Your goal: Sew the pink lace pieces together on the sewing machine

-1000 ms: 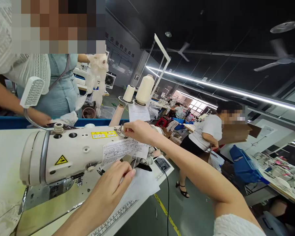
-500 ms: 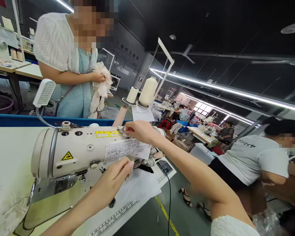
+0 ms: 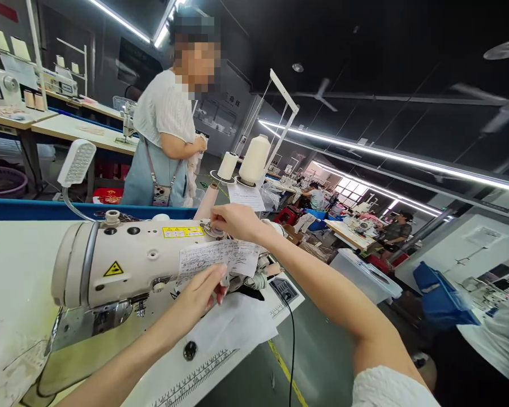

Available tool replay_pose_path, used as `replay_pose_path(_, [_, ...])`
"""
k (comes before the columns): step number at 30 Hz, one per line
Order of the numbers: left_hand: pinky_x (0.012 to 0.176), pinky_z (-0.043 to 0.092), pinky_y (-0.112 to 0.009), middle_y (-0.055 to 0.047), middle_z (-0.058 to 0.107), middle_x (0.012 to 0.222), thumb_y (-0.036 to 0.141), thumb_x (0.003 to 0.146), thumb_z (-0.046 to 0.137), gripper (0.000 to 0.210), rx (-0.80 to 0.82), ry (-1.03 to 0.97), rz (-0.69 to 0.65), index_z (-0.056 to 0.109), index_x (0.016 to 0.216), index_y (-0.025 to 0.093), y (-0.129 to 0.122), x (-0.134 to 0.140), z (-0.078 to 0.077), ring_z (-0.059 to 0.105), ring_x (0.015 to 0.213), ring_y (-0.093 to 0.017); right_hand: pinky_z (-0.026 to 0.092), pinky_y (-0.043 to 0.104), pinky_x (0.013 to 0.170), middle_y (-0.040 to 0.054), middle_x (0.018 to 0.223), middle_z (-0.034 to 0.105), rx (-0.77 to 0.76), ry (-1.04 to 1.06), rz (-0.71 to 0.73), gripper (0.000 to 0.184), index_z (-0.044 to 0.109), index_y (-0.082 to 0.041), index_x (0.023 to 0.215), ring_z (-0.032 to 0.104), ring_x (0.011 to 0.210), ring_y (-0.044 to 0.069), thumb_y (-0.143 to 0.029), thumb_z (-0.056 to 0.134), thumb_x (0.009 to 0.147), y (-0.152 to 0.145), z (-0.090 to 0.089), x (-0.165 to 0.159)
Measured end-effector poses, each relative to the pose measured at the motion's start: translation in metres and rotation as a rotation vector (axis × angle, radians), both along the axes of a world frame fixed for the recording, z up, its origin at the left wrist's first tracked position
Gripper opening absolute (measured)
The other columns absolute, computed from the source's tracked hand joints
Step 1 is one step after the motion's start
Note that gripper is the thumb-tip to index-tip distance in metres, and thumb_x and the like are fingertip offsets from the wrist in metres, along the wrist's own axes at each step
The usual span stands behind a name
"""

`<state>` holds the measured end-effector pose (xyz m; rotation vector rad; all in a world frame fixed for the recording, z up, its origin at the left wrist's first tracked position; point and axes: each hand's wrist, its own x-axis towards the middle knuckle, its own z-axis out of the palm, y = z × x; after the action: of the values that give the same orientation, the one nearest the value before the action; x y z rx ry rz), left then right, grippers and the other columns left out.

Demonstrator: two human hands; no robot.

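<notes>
A white sewing machine [image 3: 123, 260] lies across the table in front of me. My right hand [image 3: 237, 221] is at the round metal fitting [image 3: 212, 229] on top of the machine, its fingers bent together. What they pinch is hidden. My left hand [image 3: 203, 291] is closed in front of the handwritten paper [image 3: 203, 257] stuck to the machine. A small shiny piece [image 3: 225, 280] shows at its fingertips, too small to name. On the tabletop below lies a small round dark metal piece [image 3: 190, 350].
Behind the machine stand a pink thread cone [image 3: 207, 202] and two cream thread cones [image 3: 255, 157] on a stand. A lamp [image 3: 77, 163] rises at the left. Past the blue edge, a person [image 3: 165, 130] holds cloth. A black cable [image 3: 292, 339] hangs off the table's right side.
My left hand has turned, its fingers loosening a little and shifting slightly left. My right hand stays at the metal fitting. The person behind moved farther back; the one at right moved mostly out of view.
</notes>
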<state>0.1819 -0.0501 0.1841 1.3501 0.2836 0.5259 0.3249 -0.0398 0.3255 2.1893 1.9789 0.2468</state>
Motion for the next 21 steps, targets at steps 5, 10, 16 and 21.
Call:
replay_pose_path(5, [0.059,0.036,-0.028,-0.002,0.058,0.077,0.079,0.083,0.063,0.061,-0.116,-0.046,-0.009,0.058,0.079,0.019,0.004,0.015,-0.003,0.051,0.07,-0.017,0.025,0.027,0.061,0.0049,0.101,0.077,0.029,-0.024,-0.077,0.015,0.072,-0.02,0.101,0.066,0.09,0.019,-0.019,0.057,0.101,0.001,0.001,0.02])
replay_pose_path(10, [0.057,0.032,-0.027,-0.002,0.057,0.074,0.077,0.081,0.068,0.061,-0.2,-0.068,-0.041,0.058,0.077,0.018,-0.001,0.012,-0.01,0.05,0.068,-0.016,0.026,0.027,0.061,0.0009,0.093,0.077,-0.025,-0.011,-0.011,0.014,0.073,-0.024,0.097,0.065,0.083,0.017,-0.02,0.06,0.099,-0.017,-0.002,0.013])
replay_pose_path(16, [0.06,0.037,-0.025,-0.002,0.058,0.083,0.066,0.083,0.073,0.051,-0.387,-0.113,-0.046,0.055,0.084,0.018,0.003,0.017,0.003,0.049,0.07,-0.014,0.026,0.026,0.061,0.0022,0.101,0.076,0.022,0.015,0.0,0.014,0.071,-0.022,0.102,0.063,0.088,0.017,-0.019,0.058,0.1,0.01,-0.001,0.01])
replay_pose_path(21, [0.054,0.032,-0.024,-0.002,0.056,0.08,0.064,0.077,0.078,0.053,-0.495,-0.113,-0.097,0.053,0.08,0.018,0.0,0.033,0.004,0.048,0.066,-0.013,0.024,0.027,0.06,0.0045,0.093,0.075,0.014,-0.003,-0.054,0.018,0.072,-0.02,0.099,0.062,0.082,0.018,-0.016,0.055,0.1,-0.014,0.0,0.024])
